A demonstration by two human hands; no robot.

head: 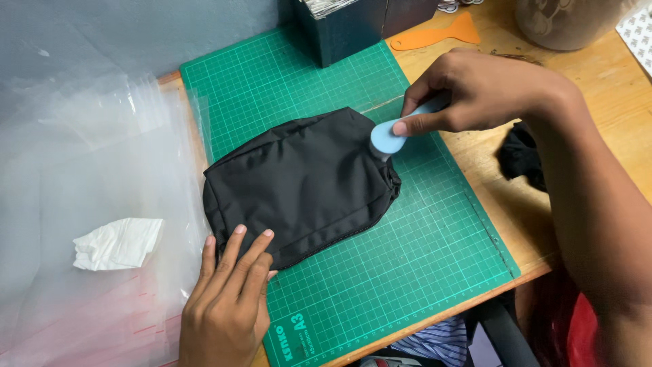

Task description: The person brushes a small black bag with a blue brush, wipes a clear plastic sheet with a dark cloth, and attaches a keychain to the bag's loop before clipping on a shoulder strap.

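A black fabric zip pouch (pixel 302 183) is lying flat near the middle of a green gridded cutting mat (pixel 435 251) on the wooden counter (pixel 611 88). The left hand (pixel 227 306) is resting open, its fingers spread flat on the pouch's near corner and pinning it down. The right hand (pixel 479 92) is closing around a small pale blue roller tool (pixel 392 134), whose head is touching the pouch's upper right end. The work seems to be under way at that edge; nothing shows how much of the cloth is covered so far. Clear plastic bags (pixel 88 204) are lying to the left with a crumpled white paper scrap (pixel 119 242) on them, apart from the pouch.
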